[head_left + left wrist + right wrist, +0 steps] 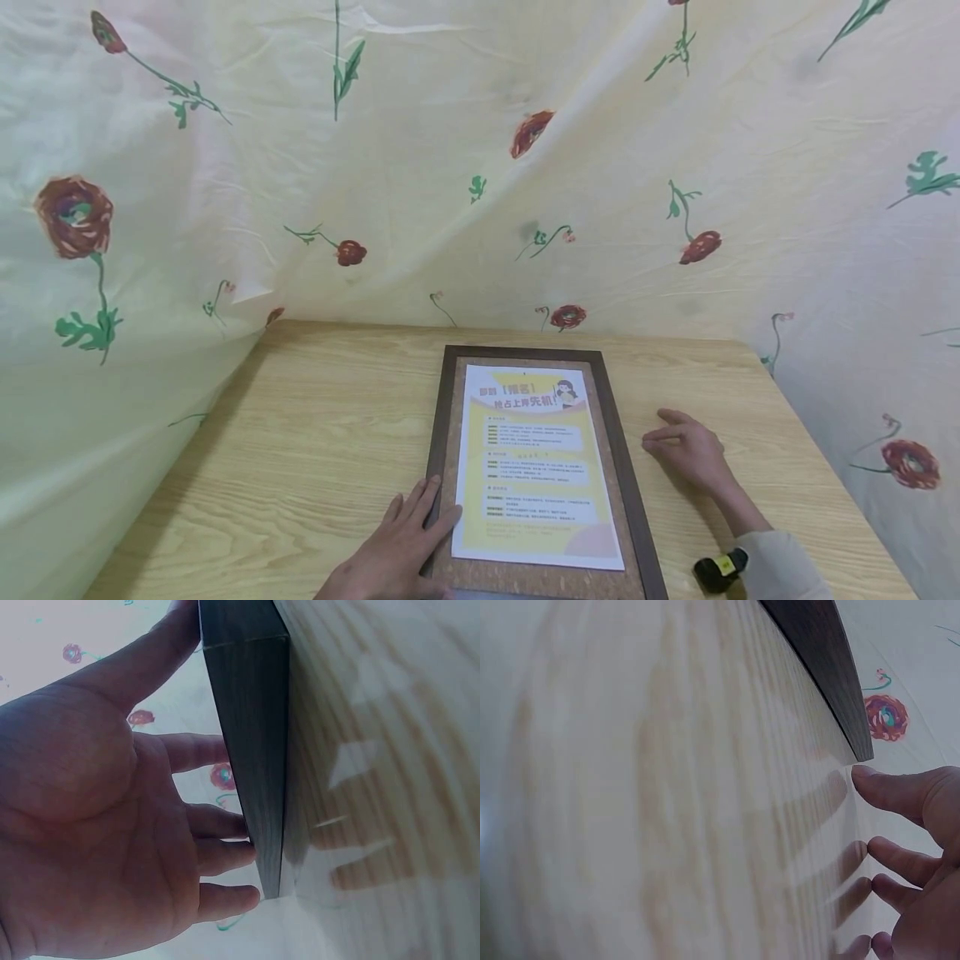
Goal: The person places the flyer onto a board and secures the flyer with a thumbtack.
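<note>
A cork board (480,573) in a dark brown wooden frame (628,467) lies on the table. On the cork is a yellow and white printed sheet (536,467) with a cartoon figure and text. My left hand (401,546) rests against the frame's lower left side, its thumb reaching over toward the sheet's edge. In the left wrist view the left fingers (219,822) stretch out along the frame's side (247,735). To the right of the board, my right hand (690,450) has its fingertips down at the tabletop, apart from the frame and holding nothing.
The light wood-grain table (315,433) runs back to a cream curtain (420,167) printed with red flowers, which hangs around the back and sides. A small black device (718,572) with a yellow label sits at the right sleeve (783,567).
</note>
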{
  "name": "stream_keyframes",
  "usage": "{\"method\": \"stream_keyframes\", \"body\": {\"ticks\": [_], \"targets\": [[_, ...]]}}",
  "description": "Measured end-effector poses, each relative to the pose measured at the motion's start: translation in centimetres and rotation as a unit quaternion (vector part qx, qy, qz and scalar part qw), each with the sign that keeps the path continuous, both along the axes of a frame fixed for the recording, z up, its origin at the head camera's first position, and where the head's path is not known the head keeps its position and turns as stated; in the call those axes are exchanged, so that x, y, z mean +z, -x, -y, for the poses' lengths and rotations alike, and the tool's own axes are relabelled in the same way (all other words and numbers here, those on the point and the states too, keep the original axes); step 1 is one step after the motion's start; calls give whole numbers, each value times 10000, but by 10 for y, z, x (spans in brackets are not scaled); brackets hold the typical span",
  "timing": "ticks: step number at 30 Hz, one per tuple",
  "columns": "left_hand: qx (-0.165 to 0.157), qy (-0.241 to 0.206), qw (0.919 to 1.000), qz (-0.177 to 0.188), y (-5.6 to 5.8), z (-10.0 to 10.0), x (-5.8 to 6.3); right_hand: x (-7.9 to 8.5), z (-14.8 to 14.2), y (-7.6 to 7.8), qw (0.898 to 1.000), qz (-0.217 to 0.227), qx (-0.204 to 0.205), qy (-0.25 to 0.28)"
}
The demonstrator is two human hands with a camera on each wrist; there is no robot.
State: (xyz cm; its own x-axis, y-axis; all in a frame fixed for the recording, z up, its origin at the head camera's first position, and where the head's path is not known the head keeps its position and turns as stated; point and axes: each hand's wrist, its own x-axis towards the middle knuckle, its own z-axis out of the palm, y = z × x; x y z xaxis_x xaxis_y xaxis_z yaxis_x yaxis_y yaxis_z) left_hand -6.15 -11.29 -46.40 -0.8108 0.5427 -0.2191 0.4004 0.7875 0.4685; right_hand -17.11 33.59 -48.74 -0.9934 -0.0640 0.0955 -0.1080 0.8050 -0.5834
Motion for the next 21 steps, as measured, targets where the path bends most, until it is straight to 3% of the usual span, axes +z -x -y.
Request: {"method": "stream_keyframes", "body": {"ticks": [10,21], "targets": [[22,-20,10000,27,0,0,0,7,-1,2,9998,-135,83,118],[2,-20,10000,-34,0,0,0,22,-1,6,9999,47,11,126]]}}
